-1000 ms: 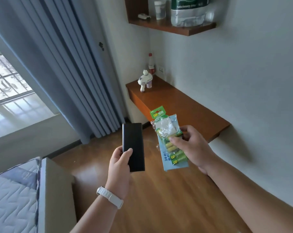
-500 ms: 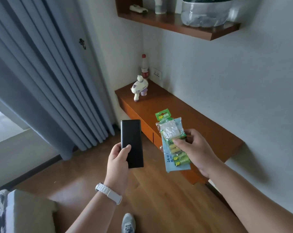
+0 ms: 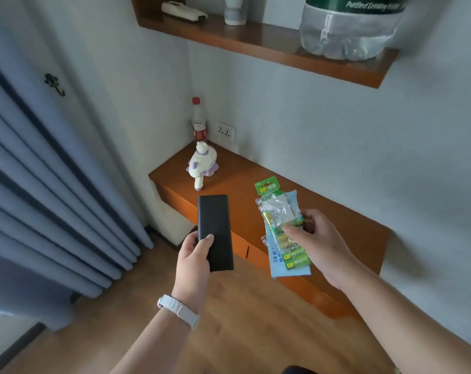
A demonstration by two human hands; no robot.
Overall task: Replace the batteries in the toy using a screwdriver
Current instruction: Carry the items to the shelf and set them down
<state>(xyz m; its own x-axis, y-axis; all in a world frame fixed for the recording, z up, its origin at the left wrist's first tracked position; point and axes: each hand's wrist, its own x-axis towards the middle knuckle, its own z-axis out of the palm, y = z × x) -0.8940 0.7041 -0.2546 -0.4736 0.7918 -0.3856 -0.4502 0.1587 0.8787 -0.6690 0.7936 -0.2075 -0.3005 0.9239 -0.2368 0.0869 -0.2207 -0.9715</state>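
While both forearms reach forward over the light wooden plank floor (image 3: 242,327), the left hand (image 3: 192,256), a white strap (image 3: 178,311) on its wrist, grips the lower end of a flat black rectangular case (image 3: 215,228). Its thumb lies across the front face and its fingers curl behind the left edge, holding the case nearly upright. Just to the right, the right hand (image 3: 319,245) pinches a clear plastic pack of green-and-yellow batteries on a pale blue card with a green header (image 3: 279,225). The thumb presses the front at mid-height and the fingers wrap behind. The pack is tilted, header up and slightly left, and does not touch the case. Both held things hang before the near long edge of an orange-brown wooden bench (image 3: 334,214) fixed to the grey wall. Near the bench's far left corner stands the white plastic toy with purple trim (image 3: 202,164), upright and well apart from both hands. Behind it, against the wall corner, stands a clear bottle with a red cap and label (image 3: 199,121), beside a white wall socket (image 3: 226,130). Higher up, a brown wooden shelf (image 3: 256,43) carries a large clear water jug (image 3: 347,31), a white cup (image 3: 234,12) and a small white device (image 3: 183,10). Blue-grey pleated curtains (image 3: 53,184) hang along the left.
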